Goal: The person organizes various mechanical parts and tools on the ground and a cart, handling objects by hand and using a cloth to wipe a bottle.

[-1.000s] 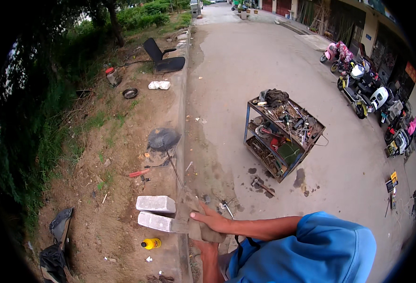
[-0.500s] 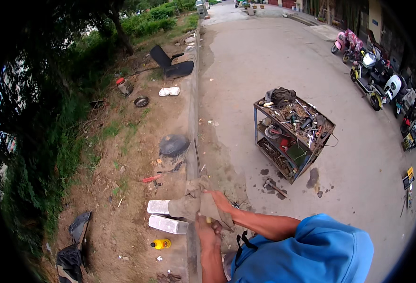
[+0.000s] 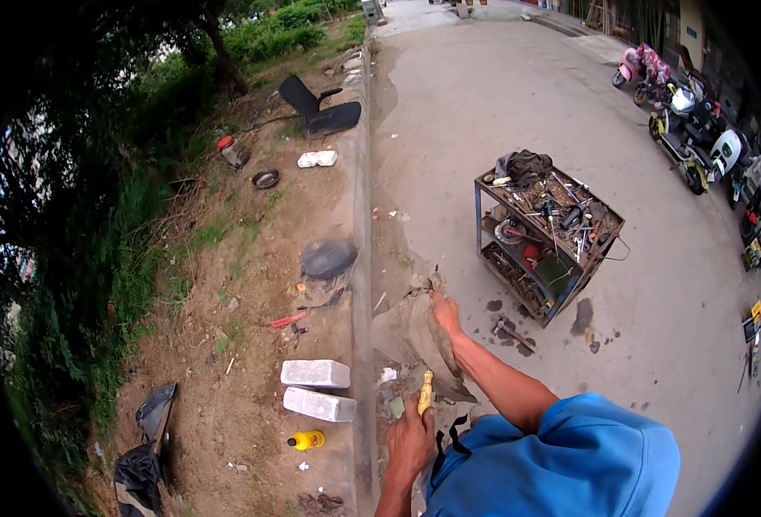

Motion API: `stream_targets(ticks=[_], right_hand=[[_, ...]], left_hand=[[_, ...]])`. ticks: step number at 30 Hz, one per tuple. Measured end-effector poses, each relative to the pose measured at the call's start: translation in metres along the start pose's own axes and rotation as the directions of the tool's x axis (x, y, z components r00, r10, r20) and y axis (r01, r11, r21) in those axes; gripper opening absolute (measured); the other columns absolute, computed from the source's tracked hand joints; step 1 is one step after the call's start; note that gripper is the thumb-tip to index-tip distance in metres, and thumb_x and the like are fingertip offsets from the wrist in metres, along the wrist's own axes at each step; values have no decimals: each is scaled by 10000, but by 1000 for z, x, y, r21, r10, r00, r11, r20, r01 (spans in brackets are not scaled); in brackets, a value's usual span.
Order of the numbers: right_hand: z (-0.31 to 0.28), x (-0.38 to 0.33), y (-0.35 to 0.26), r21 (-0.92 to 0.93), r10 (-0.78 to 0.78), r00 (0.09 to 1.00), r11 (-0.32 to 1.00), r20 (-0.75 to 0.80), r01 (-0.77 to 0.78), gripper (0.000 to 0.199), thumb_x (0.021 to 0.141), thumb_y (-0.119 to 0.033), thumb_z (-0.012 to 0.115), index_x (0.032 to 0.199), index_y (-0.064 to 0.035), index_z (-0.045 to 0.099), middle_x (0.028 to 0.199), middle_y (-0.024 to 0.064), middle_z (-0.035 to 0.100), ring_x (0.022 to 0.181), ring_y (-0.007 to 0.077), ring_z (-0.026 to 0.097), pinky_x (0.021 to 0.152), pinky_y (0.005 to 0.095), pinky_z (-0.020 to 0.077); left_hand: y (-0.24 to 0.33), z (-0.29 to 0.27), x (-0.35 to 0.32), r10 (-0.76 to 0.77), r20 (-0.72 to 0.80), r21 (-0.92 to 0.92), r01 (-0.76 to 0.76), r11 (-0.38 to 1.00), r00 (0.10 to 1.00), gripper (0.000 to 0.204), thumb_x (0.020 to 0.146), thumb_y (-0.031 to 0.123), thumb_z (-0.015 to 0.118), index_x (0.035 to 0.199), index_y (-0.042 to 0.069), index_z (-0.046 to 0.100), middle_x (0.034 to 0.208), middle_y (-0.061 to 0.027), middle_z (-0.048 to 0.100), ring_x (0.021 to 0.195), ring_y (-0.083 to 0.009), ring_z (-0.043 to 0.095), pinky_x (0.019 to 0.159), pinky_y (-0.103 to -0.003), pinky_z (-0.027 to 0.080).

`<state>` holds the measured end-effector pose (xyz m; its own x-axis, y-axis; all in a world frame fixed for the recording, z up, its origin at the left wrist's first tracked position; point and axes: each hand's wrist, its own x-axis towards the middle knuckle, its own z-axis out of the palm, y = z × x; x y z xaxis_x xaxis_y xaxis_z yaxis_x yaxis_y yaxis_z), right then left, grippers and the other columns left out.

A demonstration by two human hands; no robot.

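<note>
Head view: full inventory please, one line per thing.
tool cart: 1, rusty metal with blue legs, loaded with tools, on the pavement right of centre
dark cloth: 1, on the cart's far corner
white blocks: 2, side by side on the dirt by the kerb
yellow bottle: 1, lying on the dirt below the blocks
black chair: 1, tipped over, far up the kerb
scooters: several, parked at upper right
dirty rag: 1, grey-brown, held up by the right hand
yellow-handled tool: 1, in the left hand
blue sleeve: 1, lower right
left hand: fingers shut on the tool
right hand: grips the rag's top
</note>
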<state>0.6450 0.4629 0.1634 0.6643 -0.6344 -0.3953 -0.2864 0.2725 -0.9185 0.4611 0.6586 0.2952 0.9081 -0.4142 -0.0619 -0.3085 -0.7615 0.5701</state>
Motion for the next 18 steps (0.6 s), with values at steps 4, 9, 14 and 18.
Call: stream_targets(ticks=[4,9,14,18], right_hand=[[-18,40,-3,177,67,997,981,41,-74,454,930,-353,493,960,61,677,872,192,689,773,276,658,735,389,503],[-23,35,-29,505,92,943,825,321,-253,403,973,-379,465,991,-28,662,865,120,681,732,252,663,695,372,540],[-39,-52,-102,623,-80,784,660,615,-421,416,979,-434,485,1066,-52,623,971,119,665,872,259,655,774,369,547],[-35,-125,-68,204,90,842,952,532,-230,464,986,-473,486,1069,-35,616,998,97,660,930,231,638,831,380,523]], left_hand=[[-1,-5,-1,-65,100,-142,79,987,993,363,965,202,520,1276,40,427,842,-282,648,753,-471,632,671,-555,470],[-13,4,0,-163,214,-813,268,516,963,353,1018,305,472,1267,59,431,742,-77,546,557,-159,504,511,-291,411],[-12,-4,21,-296,290,-907,360,218,910,369,1031,342,441,1258,52,424,729,-7,458,588,-53,374,513,-197,331],[-3,13,71,-251,-204,-561,97,822,946,345,1009,262,471,1226,1,414,749,-138,554,621,-265,550,555,-367,439]])
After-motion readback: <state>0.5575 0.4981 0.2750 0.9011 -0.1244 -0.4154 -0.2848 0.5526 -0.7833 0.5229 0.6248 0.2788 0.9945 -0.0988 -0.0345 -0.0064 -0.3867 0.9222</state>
